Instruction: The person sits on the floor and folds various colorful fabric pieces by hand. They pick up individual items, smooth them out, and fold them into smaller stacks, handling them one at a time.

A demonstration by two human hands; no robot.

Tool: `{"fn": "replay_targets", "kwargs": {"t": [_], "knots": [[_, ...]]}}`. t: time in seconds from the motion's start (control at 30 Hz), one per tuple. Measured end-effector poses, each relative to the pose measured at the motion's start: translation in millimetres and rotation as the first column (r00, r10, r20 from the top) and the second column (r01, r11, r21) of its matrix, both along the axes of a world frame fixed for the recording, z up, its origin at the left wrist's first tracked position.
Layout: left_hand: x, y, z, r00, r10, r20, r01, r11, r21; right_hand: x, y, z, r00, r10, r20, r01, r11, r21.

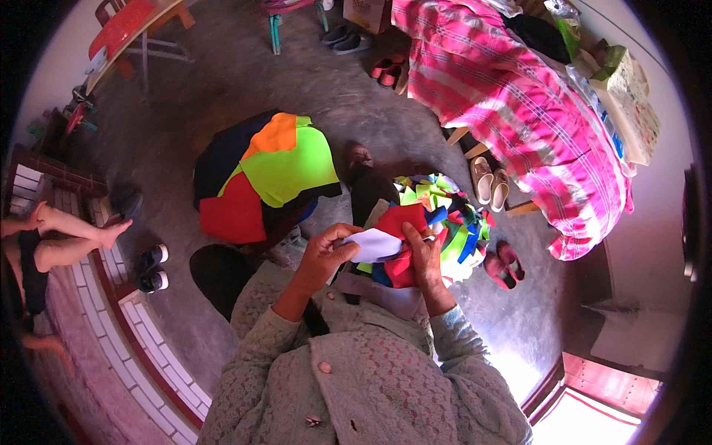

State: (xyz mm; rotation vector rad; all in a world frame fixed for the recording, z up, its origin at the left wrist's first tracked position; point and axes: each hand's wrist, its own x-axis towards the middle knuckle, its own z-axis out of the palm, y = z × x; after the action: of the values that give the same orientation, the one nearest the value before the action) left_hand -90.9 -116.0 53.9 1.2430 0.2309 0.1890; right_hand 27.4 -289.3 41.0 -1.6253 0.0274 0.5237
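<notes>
The left hand (pixel 324 256) pinches the edge of a pale lilac paper-like template (pixel 377 243), pressing it flat over a red felt fabric piece (pixel 404 237), seemingly so the two stay aligned. The right hand (pixel 424 256) closes on the red piece from the other side, bracing it at lap height. Just beyond sits a heap of small multicoloured fabric scraps (pixel 452 215); farther left lies a pile of large felt sheets in green, orange, red and navy (pixel 259 178).

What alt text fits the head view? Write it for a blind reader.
Both hands, left hand and right hand, hold a white paper piece over red cloth, above a heap of bright cloth scraps. A larger pile of coloured fabric lies on the floor.
</notes>
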Motion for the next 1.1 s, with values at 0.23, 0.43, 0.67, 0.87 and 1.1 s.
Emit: {"fn": "replay_targets", "kwargs": {"t": [0.23, 0.43, 0.67, 0.87, 1.1], "knots": [[-16.5, 14.5, -16.2, 0.994, 0.103, 0.038, -0.082, 0.927, -0.366, -18.1, 8.2, 1.3, 0.987, -0.159, 0.034, 0.142, 0.943, 0.3], [-13.9, 22.3, -13.9, 0.937, 0.346, 0.041, -0.242, 0.731, -0.638, -11.8, -7.2, -21.0, 0.951, -0.284, 0.126, 0.216, 0.895, 0.39], [-20.4, 38.7, -15.1, 0.889, 0.453, -0.073, -0.354, 0.577, -0.736, -18.5, -31.9, -73.3, 0.918, -0.183, 0.353, 0.057, 0.939, 0.338], [-36.6, 86.2, -0.4, 0.791, 0.607, 0.078, -0.336, 0.537, -0.774, -22.5, -26.7, -11.7, 0.924, 0.336, -0.182, -0.181, 0.804, 0.566], [-59.1, 162.5, 53.9, 0.646, 0.71, 0.28, -0.48, 0.663, -0.575, -26.2, -24.5, 24.6, 0.329, 0.872, 0.362, -0.535, 0.488, -0.69]]}}
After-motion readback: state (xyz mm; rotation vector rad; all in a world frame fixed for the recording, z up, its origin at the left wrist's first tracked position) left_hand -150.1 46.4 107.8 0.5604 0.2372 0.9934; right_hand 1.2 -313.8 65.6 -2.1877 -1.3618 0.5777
